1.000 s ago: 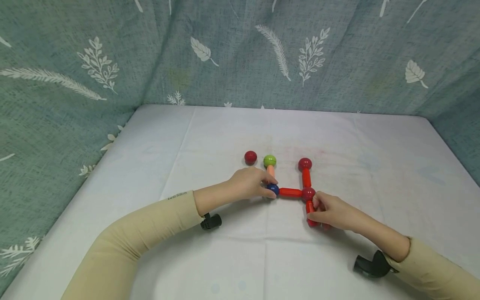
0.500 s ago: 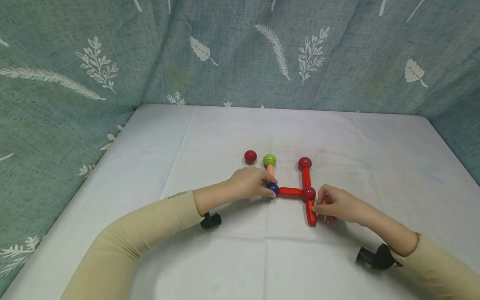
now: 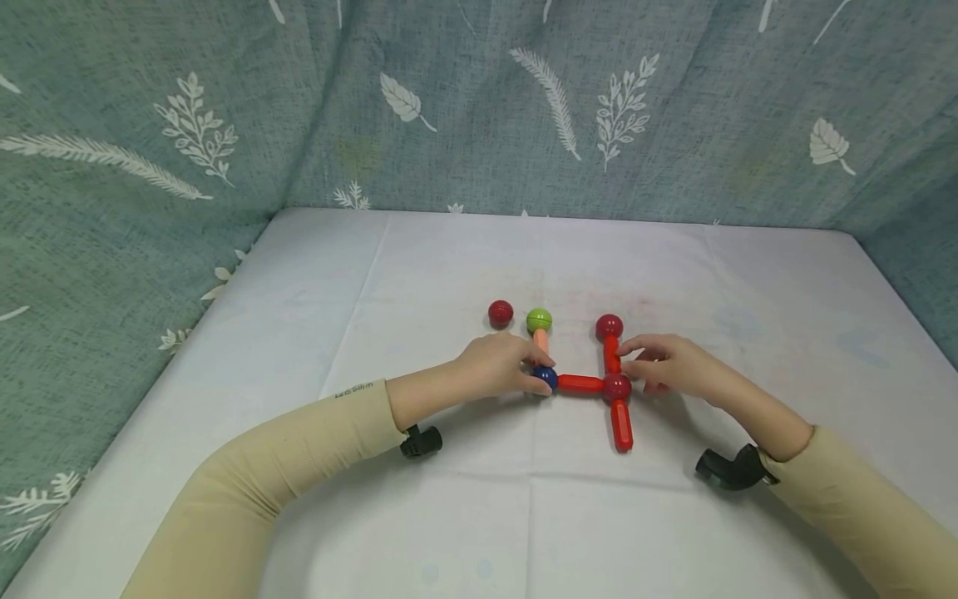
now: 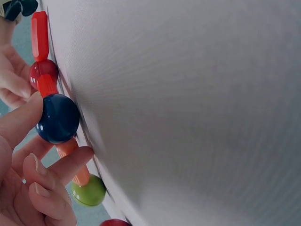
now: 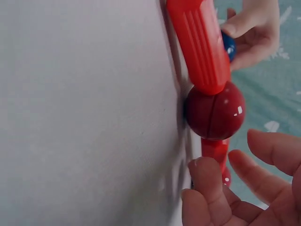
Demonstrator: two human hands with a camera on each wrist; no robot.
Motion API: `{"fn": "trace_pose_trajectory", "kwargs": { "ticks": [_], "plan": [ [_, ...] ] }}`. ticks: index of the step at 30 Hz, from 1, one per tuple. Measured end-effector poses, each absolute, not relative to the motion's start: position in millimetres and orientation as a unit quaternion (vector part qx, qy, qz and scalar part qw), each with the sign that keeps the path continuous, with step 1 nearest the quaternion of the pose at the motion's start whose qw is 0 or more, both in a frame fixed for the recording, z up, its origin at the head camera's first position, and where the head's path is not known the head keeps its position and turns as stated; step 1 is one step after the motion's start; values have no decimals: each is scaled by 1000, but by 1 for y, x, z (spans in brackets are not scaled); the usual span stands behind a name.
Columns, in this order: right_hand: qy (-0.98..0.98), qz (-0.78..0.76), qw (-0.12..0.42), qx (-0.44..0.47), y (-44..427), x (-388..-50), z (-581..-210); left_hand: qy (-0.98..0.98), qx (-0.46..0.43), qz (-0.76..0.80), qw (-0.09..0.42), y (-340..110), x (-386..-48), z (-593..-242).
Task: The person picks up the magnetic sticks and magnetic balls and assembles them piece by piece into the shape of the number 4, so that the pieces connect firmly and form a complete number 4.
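Observation:
My left hand (image 3: pixel 497 366) pinches a blue ball (image 4: pixel 59 120) of a ball-and-rod building toy, with one finger beside the orange rod (image 4: pixel 81 175). That rod runs from the blue ball to a green ball (image 3: pixel 539 320). A red rod (image 3: pixel 580 384) joins the blue ball to a red ball (image 5: pixel 215 112). From this red ball a near red rod (image 3: pixel 622 426) points toward me, and a far red rod (image 3: pixel 612 355) leads to another red ball (image 3: pixel 609 325). My right hand (image 3: pixel 677 366), fingers loosely bent, is just right of the far rod; whether it touches is unclear.
A loose red ball (image 3: pixel 501 314) lies left of the green ball. All the pieces rest on a table with a white cloth (image 3: pixel 419 274). A leaf-patterned curtain (image 3: pixel 479 108) hangs behind the table and along its left side.
My right hand has let go of the near red rod and moved away from me, up beside the far red rod. The left hand stays at the blue ball.

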State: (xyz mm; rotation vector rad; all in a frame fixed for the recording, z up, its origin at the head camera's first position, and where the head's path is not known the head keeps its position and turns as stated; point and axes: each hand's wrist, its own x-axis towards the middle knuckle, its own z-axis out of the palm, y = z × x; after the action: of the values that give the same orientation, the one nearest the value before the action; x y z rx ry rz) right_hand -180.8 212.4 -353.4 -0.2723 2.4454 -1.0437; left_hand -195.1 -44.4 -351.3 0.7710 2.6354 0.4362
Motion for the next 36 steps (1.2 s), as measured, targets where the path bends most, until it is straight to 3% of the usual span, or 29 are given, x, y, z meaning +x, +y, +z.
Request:
{"fn": "trace_pose_trajectory", "kwargs": {
  "ticks": [7, 17, 28, 36],
  "plan": [
    [885, -395, 236, -71, 209, -194, -358, 931, 279, 154, 178, -44, -195, -351],
    [878, -355, 316, -63, 208, -190, -353, 932, 276, 151, 180, -43, -194, -349],
    [885, -357, 296, -46, 203, -185, -355, 933, 275, 153, 174, -48, -194, -352],
    [887, -362, 286, -29, 201, -184, -357, 946, 259, 174, 85, -62, -210, -336]
  ]
}}
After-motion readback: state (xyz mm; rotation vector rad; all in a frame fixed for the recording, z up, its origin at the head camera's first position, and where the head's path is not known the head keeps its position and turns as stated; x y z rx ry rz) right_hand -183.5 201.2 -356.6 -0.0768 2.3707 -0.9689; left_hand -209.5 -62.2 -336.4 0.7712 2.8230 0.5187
